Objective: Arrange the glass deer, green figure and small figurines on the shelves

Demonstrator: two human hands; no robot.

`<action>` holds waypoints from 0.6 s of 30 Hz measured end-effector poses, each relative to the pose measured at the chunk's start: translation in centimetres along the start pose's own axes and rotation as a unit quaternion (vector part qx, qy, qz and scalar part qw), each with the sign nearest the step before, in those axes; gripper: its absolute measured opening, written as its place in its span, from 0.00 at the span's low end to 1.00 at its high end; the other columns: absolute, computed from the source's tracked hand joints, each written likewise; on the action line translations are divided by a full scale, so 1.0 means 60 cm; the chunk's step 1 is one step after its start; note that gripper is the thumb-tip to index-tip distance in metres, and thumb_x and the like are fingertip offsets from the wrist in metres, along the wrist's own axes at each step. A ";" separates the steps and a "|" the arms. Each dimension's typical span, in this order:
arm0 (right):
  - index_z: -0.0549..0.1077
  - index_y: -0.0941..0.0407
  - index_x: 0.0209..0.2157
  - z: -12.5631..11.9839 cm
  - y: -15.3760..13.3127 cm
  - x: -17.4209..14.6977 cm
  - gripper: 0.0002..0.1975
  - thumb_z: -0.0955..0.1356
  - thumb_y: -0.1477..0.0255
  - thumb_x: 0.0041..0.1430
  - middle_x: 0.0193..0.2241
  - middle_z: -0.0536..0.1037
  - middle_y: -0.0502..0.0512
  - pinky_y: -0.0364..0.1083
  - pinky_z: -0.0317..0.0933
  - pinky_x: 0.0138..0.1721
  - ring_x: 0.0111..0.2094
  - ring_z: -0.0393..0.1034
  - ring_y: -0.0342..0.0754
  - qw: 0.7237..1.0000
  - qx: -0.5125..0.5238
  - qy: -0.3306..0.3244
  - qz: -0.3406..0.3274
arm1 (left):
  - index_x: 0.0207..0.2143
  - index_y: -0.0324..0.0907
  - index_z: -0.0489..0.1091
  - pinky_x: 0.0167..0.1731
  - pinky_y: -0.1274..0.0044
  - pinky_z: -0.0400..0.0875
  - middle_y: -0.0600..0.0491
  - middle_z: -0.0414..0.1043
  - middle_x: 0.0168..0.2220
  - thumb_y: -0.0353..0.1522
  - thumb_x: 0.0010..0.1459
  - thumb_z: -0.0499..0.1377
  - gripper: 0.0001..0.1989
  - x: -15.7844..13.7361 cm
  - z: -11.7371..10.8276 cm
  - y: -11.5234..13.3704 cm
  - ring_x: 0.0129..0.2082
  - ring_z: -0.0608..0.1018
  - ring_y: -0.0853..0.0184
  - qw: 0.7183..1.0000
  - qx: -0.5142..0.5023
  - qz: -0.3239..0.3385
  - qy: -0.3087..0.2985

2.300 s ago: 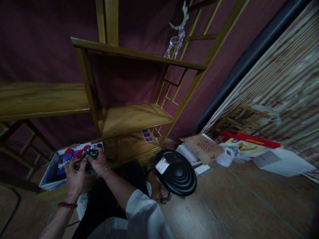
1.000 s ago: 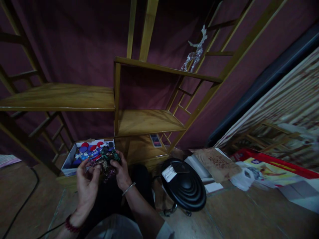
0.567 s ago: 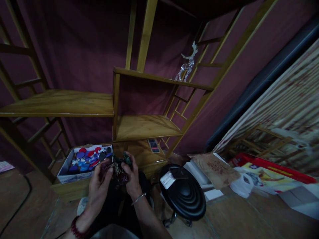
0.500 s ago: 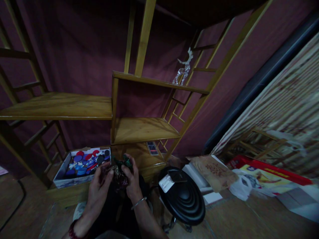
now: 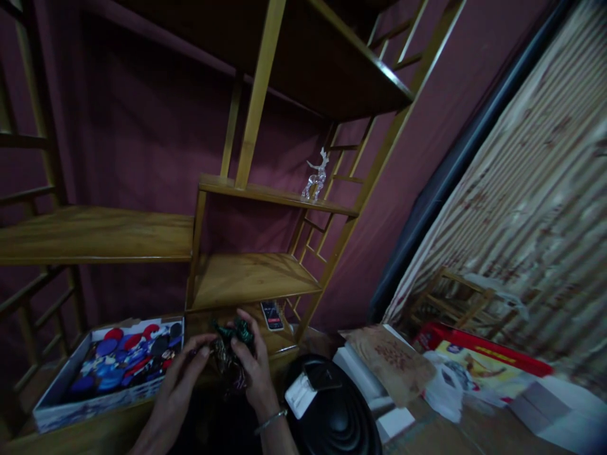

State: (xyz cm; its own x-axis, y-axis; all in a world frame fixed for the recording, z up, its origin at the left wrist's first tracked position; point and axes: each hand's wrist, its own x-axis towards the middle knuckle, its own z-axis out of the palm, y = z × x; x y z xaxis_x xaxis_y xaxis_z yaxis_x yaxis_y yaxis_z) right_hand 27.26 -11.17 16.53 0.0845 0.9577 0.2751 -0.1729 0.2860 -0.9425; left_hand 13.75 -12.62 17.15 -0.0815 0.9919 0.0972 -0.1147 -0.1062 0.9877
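In front of my lap, my right hand (image 5: 256, 366) grips a shiny dark green and brown object (image 5: 227, 360); its kind is too dark to make out. My left hand (image 5: 184, 366) is on its left side, thumb and fingers pinched close to the object's edge. A small dark bit shows at those left fingers, too dim to name. Left of my hands, an open shallow box (image 5: 99, 411) holds several round red, blue and black pieces. A bracelet (image 5: 271, 421) circles my right wrist.
A wooden shelf unit (image 5: 109, 235) stands ahead, with a clear deer figurine (image 5: 315, 180) on it. A phone (image 5: 272, 316) lies on the lowest board. At right are a black stool (image 5: 341, 417) with small items, a brown paper bag (image 5: 384, 360), a white plastic bag (image 5: 446, 388) and a red-yellow box (image 5: 488, 366).
The view has tilted up and turned right, so the shelf and box appear lower and further left. My left fingers have drawn slightly away from the object, which stays in my right hand.
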 end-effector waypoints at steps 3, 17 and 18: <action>0.66 0.50 0.50 -0.016 -0.017 0.009 0.24 0.68 0.64 0.49 0.45 0.71 0.54 0.50 0.59 0.48 0.47 0.65 0.52 0.999 -0.025 -0.023 -0.009 | 0.35 0.45 0.72 0.41 0.71 0.69 0.50 0.73 0.40 0.50 0.42 0.57 0.22 0.006 0.008 0.013 0.43 0.73 0.58 1.000 0.001 -0.003 -0.022; 0.59 0.49 0.55 -0.053 -0.072 0.038 0.27 0.66 0.67 0.53 0.49 0.68 0.54 0.51 0.54 0.52 0.50 0.63 0.50 0.994 -0.067 -0.055 -0.059 | 0.38 0.41 0.70 0.30 0.71 0.71 0.48 0.75 0.32 0.44 0.45 0.59 0.20 0.030 0.053 0.035 0.27 0.76 0.64 0.959 -0.189 -0.127 -0.170; 0.59 0.49 0.55 -0.054 -0.072 0.040 0.27 0.66 0.67 0.53 0.49 0.68 0.54 0.51 0.56 0.51 0.49 0.63 0.50 0.995 -0.059 -0.057 -0.059 | 0.37 0.41 0.70 0.30 0.70 0.71 0.48 0.74 0.35 0.45 0.45 0.58 0.20 0.030 0.056 0.044 0.27 0.77 0.63 0.957 -0.195 -0.129 -0.172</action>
State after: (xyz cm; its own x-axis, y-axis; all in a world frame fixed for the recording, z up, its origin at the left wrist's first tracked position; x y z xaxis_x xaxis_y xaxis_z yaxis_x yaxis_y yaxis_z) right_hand 31.41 -10.22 20.67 -0.0153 0.9168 0.3990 -0.0522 0.3978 -0.9160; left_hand 16.63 -10.89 20.35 0.3219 0.9458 -0.0437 -0.4535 0.1945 0.8698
